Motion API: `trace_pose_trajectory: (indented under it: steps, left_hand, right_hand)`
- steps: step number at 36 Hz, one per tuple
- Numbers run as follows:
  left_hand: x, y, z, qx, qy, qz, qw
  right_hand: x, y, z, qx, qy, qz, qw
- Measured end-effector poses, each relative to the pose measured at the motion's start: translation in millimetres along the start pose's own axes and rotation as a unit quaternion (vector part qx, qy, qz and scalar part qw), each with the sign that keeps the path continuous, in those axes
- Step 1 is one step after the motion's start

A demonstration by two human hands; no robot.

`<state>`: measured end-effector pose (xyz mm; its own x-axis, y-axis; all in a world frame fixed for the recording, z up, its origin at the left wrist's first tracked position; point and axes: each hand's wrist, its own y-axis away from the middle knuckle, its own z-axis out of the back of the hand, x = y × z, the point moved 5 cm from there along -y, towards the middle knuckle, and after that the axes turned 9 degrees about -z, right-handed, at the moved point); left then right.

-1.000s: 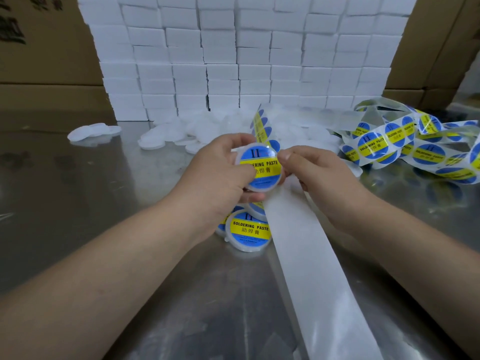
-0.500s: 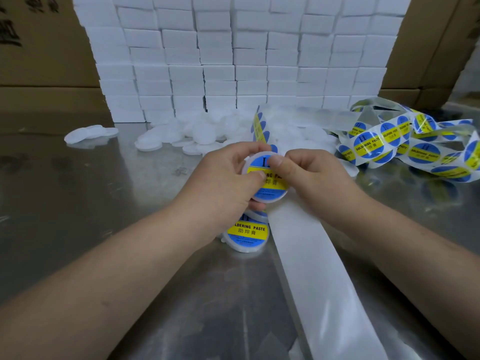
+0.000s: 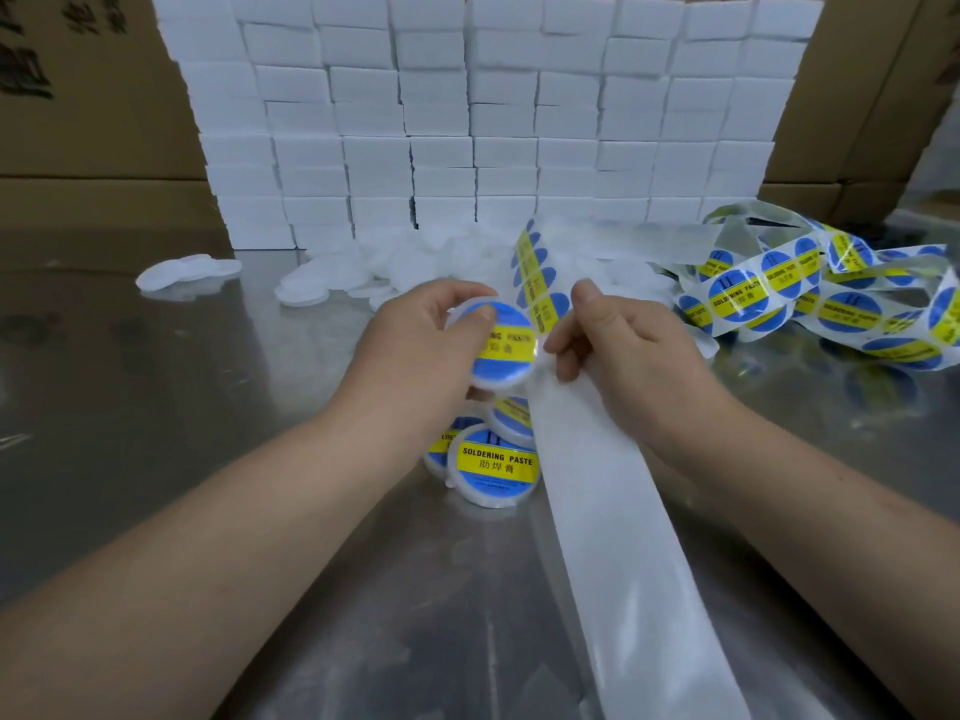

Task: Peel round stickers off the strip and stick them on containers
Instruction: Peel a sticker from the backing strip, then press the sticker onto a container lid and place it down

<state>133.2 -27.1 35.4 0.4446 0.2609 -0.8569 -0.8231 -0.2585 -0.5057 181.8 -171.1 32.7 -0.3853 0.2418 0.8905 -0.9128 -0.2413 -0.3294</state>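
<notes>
Behind, a wall of stacked white boxes (image 3: 493,122) against brown cartons (image 3: 78,122); in front, a shiny metal desk (image 3: 156,459). Above its middle, in the left hand (image 3: 415,356), fingers clamped round the rim and thumb on top: a round white container (image 3: 498,384) bearing a blue-and-yellow sticker (image 3: 511,350). Just beside it, pinched in the curled fingers of the right hand (image 3: 634,350): the sticker strip (image 3: 537,283), with bare backing (image 3: 613,537) trailing toward the camera. Below the hands, labelled containers (image 3: 496,467) on the desk; far right, loose sticker coils (image 3: 831,304); at the back, plain white containers (image 3: 332,278).
</notes>
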Motion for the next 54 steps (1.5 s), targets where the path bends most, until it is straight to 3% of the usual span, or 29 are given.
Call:
trace_pose_trajectory:
  steps: [4,9,14,16,20,23,31,35,40,44,50,54]
  left_hand:
    - [9.4,-8.5,11.0,-0.024,-0.052,0.011,0.998]
    - [27.8,-9.5,7.3,0.022,-0.118,0.055,0.991]
    - [38.4,-10.6,9.9,0.051,-0.165,0.071,0.982]
    - [39.6,-10.2,9.8,0.071,-0.182,0.069,0.978]
    - [41.6,-9.8,7.6,0.097,-0.228,0.064,0.967]
    - [43.7,-11.8,10.3,0.079,-0.246,0.063,0.964]
    - [53.0,-19.1,20.9,0.002,-0.256,0.055,0.965]
    - [58.4,-24.2,24.1,-0.045,-0.247,0.077,0.965]
    - [51.1,-48.1,22.1,-0.046,-0.268,0.059,0.96]
    - [57.9,-82.8,10.3,0.054,-0.38,0.035,0.923]
    - [83.9,-119.4,-16.8,0.235,-0.565,0.033,0.791]
    - [84.8,-130.1,-28.3,0.259,-0.584,0.034,0.768]
  right_hand:
    - [-2.9,-3.7,1.7,-0.01,-0.02,-0.004,1.0]
    - [-2.2,-2.6,5.0,-0.023,-0.004,-0.005,1.0]
    - [-8.9,-5.1,13.2,-0.04,0.025,-0.098,0.994]
    - [-15.4,-6.2,12.3,-0.029,-0.045,-0.164,0.985]
    - [-20.6,-0.6,-0.2,0.07,-0.225,-0.273,0.933]
    - [-17.2,-0.3,-3.6,0.119,-0.22,-0.267,0.931]
    - [-27.9,-8.2,4.4,0.119,-0.308,-0.305,0.893]
    - [-30.9,-13.9,2.6,0.151,-0.341,-0.278,0.885]
    - [-37.9,-23.5,5.0,0.095,-0.369,-0.256,0.888]
    - [-41.2,-24.6,0.9,0.112,-0.336,-0.245,0.903]
    - [-44.9,-26.7,-3.0,0.138,-0.288,-0.22,0.922]
    - [-45.5,-27.2,-4.7,0.168,-0.285,-0.205,0.921]
